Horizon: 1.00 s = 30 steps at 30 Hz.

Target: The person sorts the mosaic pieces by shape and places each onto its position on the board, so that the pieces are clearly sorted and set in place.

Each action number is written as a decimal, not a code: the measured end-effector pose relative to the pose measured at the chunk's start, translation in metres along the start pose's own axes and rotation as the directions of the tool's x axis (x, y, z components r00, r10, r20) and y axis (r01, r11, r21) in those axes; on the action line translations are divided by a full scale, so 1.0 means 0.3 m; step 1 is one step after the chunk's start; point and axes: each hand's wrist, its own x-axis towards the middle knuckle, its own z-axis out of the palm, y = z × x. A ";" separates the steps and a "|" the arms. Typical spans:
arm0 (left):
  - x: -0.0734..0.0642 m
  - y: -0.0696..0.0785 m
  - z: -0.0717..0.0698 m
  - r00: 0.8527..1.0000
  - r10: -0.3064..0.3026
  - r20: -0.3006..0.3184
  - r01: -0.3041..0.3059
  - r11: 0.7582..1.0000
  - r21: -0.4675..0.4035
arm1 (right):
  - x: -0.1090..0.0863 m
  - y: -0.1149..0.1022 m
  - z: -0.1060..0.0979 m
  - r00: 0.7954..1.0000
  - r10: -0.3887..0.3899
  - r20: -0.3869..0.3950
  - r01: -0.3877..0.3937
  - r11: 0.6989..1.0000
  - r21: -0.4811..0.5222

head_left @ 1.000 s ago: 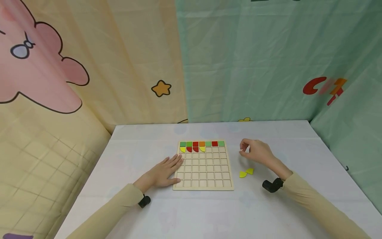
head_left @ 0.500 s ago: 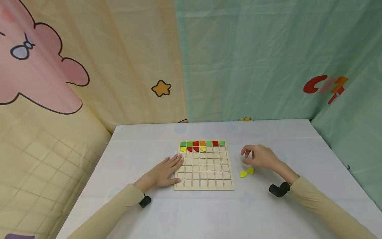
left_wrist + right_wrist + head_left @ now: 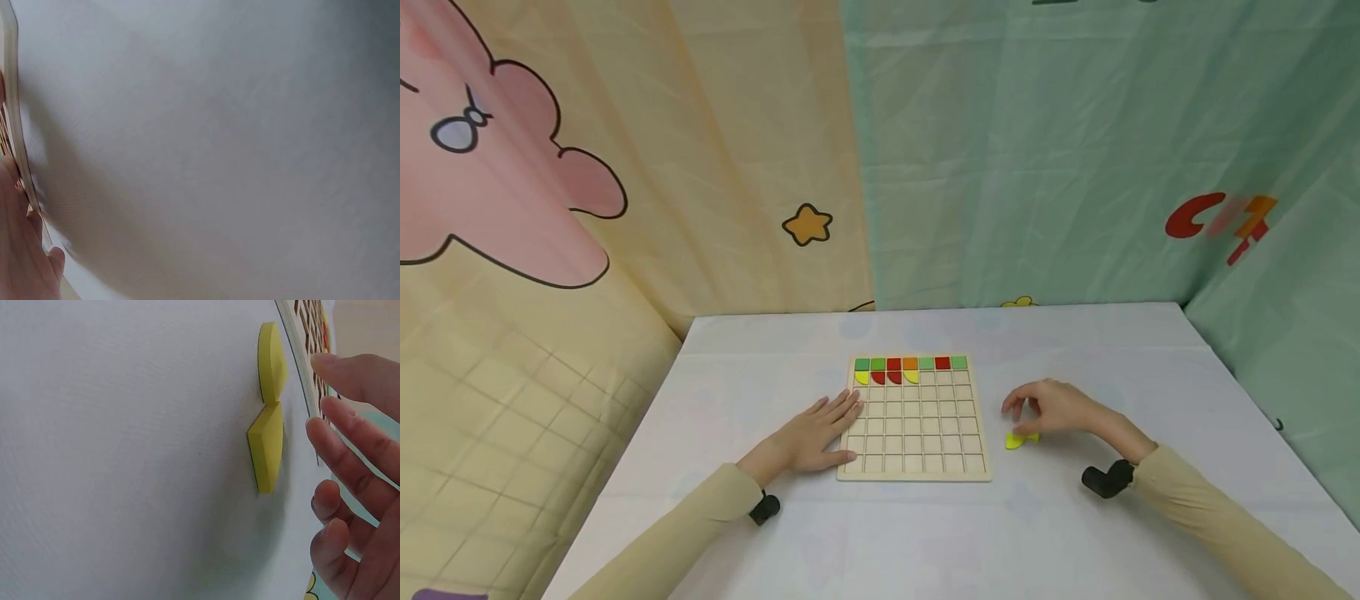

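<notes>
A square wooden grid board (image 3: 921,461) lies on the table. Its back row bears green, red and orange squares; below them, yellow and red quarter-circle pieces fill part of the second row. My left hand (image 3: 812,435) rests with straight fingers on the board's left edge. To the board's right, my right hand (image 3: 1054,408) hovers just above two loose yellow pieces, its relaxed fingers holding nothing. The right wrist view shows a curved yellow piece (image 3: 272,362) touching a cornered yellow piece (image 3: 266,449), both apart from the fingers. Only part of the left hand (image 3: 25,256) appears in the left wrist view.
A white cloth covers the table (image 3: 895,542). Behind it hangs a printed fabric backdrop (image 3: 1015,167), with more fabric at both sides. Each wrist carries a small black camera (image 3: 1108,479).
My right hand has come down and nearer to me, over the two yellow pieces, and its fingers have loosened. The left hand stays on the board.
</notes>
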 end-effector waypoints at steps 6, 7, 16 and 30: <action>0.001 0.002 0.000 1.000 -0.008 0.005 0.008 1.000 0.005 | -0.002 0.020 0.015 0.995 -0.060 0.085 0.054 0.996 0.066; 0.001 0.002 0.000 1.000 -0.008 0.003 0.008 1.000 0.001 | -0.002 0.021 0.017 0.994 -0.066 0.092 0.059 0.996 0.069; 0.000 0.002 0.005 1.000 -0.008 0.004 0.008 1.000 0.002 | 0.001 0.026 0.032 0.984 -0.140 0.108 0.136 0.990 0.043; -0.004 0.001 0.013 1.000 -0.008 -0.015 0.008 1.000 -0.003 | 0.016 0.003 0.052 0.998 -0.069 -0.009 0.069 0.996 -0.054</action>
